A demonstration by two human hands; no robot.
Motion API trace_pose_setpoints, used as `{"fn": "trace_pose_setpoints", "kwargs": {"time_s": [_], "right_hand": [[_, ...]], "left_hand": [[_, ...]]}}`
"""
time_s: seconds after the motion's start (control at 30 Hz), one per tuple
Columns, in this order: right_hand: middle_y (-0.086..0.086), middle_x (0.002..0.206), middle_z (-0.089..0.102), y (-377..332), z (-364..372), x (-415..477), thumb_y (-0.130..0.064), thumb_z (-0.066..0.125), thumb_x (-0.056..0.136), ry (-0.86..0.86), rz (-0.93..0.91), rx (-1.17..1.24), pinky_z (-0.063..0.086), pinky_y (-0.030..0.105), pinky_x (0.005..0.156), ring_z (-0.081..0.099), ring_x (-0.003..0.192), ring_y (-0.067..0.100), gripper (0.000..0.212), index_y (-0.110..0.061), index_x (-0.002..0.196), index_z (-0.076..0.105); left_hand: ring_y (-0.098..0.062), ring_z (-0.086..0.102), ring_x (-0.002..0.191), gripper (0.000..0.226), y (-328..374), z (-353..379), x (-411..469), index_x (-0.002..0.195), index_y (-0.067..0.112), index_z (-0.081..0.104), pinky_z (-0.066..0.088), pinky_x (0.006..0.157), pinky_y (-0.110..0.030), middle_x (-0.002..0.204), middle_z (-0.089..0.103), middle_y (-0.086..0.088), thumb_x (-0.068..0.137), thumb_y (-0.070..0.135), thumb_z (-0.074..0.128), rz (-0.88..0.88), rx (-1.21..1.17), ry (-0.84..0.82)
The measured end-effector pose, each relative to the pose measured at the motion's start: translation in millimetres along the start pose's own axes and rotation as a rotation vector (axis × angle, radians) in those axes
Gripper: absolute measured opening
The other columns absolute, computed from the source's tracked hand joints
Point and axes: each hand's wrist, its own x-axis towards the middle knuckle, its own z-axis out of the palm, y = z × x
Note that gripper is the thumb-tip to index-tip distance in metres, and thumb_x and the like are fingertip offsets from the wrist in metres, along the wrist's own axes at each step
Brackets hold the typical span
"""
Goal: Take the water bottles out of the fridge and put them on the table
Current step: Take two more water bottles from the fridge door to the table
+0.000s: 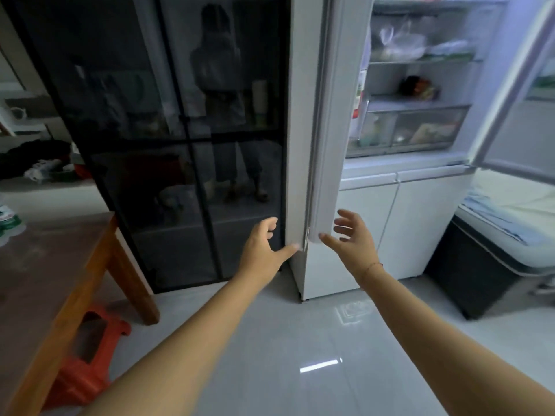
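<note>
Floor: pale glossy tile (270, 355) fills the near ground between our arms; a ceiling light glints off it.
Table: wooden table (45, 280) at near left, its end toward the fridge, so the carry looks short; a red stool (90, 355) sits tucked under it.
Bottles on table: green-labelled bottles (9, 220) show at the table's far left edge, cut by the frame; we cannot tell how many.
Left hand: left hand (264, 244) empty, fingers spread and relaxed, thumb just beside the edge of the left fridge door (318, 130).
Right hand: right hand (351, 235) empty, fingers loosely splayed, gripping nothing, on the other side of that door edge.
Judgement: both hands bracket the door edge, probably to swing it.
Cabinet: dark glass-front cabinet (165, 130) at left, reflecting a standing person.
Fridge: fridge (420, 100) far right, lit, both upper doors open; shelves hold bags and drawers.
Remaining bottles: none clearly identifiable inside; a red-labelled item stands in the left door's rack.
</note>
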Motion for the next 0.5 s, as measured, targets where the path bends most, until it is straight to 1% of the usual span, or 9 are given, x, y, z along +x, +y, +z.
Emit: {"fn": "trace_pose_setpoints", "kwargs": {"time_s": [0.07, 0.2, 0.27, 0.33, 0.5], "right_hand": [[0.000, 0.119, 0.054, 8, -29, 9, -0.021, 0.077, 0.076, 0.036, 0.000, 0.003, 0.046, 0.030, 0.095, 0.055, 0.108, 0.015, 0.064, -0.021, 0.130, 0.044], [0.000, 0.119, 0.054, 28, -86, 39, -0.022, 0.077, 0.075, 0.094, -0.007, 0.003, 0.045, 0.029, 0.094, 0.055, 0.108, 0.014, 0.063, -0.023, 0.129, 0.044], [-0.001, 0.119, 0.054, 40, -115, 59, -0.022, 0.077, 0.075, 0.106, -0.014, 0.000, 0.045, 0.029, 0.093, 0.055, 0.109, 0.014, 0.063, -0.024, 0.129, 0.044], [-0.001, 0.118, 0.054, 50, -146, 83, -0.023, 0.077, 0.075, 0.109, -0.019, -0.004, 0.045, 0.030, 0.094, 0.055, 0.109, 0.014, 0.064, -0.024, 0.129, 0.044], [0.000, 0.119, 0.053, 69, -235, 148, -0.021, 0.077, 0.075, 0.122, -0.047, -0.030, 0.044, 0.032, 0.097, 0.053, 0.109, 0.014, 0.064, -0.021, 0.130, 0.043]], "left_hand": [[-0.008, 0.046, 0.118, 0.068, 18, 29, 8, 0.135, 0.024, 0.042, 0.037, 0.093, -0.023, 0.138, 0.047, 0.005, 0.077, 0.034, 0.076, 0.021, 0.002, -0.042], [-0.007, 0.045, 0.114, 0.070, 52, 89, 34, 0.136, 0.025, 0.041, 0.039, 0.090, -0.024, 0.137, 0.046, 0.005, 0.076, 0.037, 0.076, 0.066, -0.001, -0.116], [-0.006, 0.047, 0.112, 0.069, 70, 119, 50, 0.135, 0.025, 0.041, 0.041, 0.090, -0.024, 0.136, 0.047, 0.008, 0.077, 0.038, 0.075, 0.096, -0.003, -0.126], [-0.007, 0.048, 0.112, 0.068, 88, 151, 68, 0.135, 0.026, 0.041, 0.042, 0.092, -0.024, 0.135, 0.046, 0.010, 0.077, 0.039, 0.075, 0.105, -0.021, -0.137], [-0.009, 0.048, 0.113, 0.068, 133, 230, 120, 0.137, 0.023, 0.041, 0.038, 0.092, -0.023, 0.134, 0.046, 0.008, 0.079, 0.037, 0.073, 0.120, -0.049, -0.143]]}}
